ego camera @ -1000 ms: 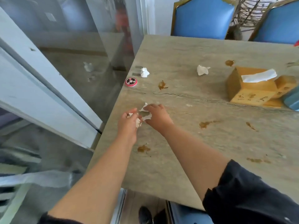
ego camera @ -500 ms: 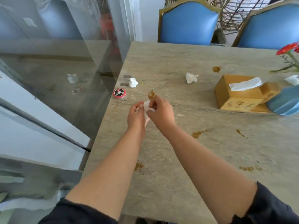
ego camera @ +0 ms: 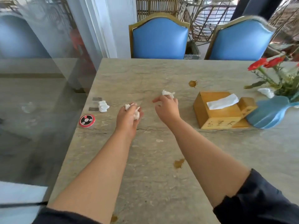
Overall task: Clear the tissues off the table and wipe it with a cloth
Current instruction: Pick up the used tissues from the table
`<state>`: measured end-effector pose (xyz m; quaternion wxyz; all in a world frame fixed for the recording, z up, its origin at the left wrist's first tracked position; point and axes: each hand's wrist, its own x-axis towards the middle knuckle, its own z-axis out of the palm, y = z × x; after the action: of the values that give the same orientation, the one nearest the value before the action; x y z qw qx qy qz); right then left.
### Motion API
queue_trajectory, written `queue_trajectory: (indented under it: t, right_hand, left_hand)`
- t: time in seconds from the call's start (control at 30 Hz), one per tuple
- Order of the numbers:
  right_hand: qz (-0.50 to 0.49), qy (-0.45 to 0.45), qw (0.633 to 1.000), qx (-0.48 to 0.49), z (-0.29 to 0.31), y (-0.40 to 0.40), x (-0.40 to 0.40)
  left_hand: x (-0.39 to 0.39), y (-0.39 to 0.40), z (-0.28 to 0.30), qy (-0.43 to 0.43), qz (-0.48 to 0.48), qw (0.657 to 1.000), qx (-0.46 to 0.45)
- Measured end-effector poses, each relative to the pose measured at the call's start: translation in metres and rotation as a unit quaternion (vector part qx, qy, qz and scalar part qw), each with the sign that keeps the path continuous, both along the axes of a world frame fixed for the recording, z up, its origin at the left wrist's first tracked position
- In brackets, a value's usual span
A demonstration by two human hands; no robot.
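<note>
Both hands, joined over one tissue half a second ago, are now apart: the left hand (ego camera: 129, 118) keeps the collected tissues (ego camera: 135, 111) balled in its curled fingers, and the right hand (ego camera: 166, 107) has reached forward to the crumpled tissue (ego camera: 168, 93) at mid-table. Its fingers are loosely spread and touch the near edge of that tissue without yet closing on it. Holding the gathered wad in the left hand leaves the right hand free for picking, which appears to be the reason for the split. A second loose tissue (ego camera: 103, 106) lies near the left table (ego camera: 145, 183) edge, just beyond a round red coaster (ego camera: 86, 120). A third (ego camera: 266, 92) lies beside the blue vase (ego camera: 271, 111), behind the wooden tissue box (ego camera: 221, 110). Brown stains (ego camera: 178, 163) remain; no cloth is visible, so wiping is judged not yet begun.
</note>
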<state>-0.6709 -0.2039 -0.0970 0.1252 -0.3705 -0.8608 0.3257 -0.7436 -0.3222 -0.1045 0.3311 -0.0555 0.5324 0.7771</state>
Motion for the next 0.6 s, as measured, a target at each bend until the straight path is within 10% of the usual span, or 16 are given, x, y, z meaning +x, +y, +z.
queue_trajectory:
  t: [0.27, 0.6]
  right_hand:
    - [0.020, -0.177, 0.982, 0.062, -0.033, 0.073, -0.038]
    - [-0.058, 0.134, 0.979, -0.144, -0.017, 0.031, -0.024]
  left_hand:
    - [-0.014, 0.052, -0.004, 0.047, -0.020, 0.999, -0.014]
    - [-0.010, 0.039, -0.008, 0.064, -0.026, 0.997, -0.020]
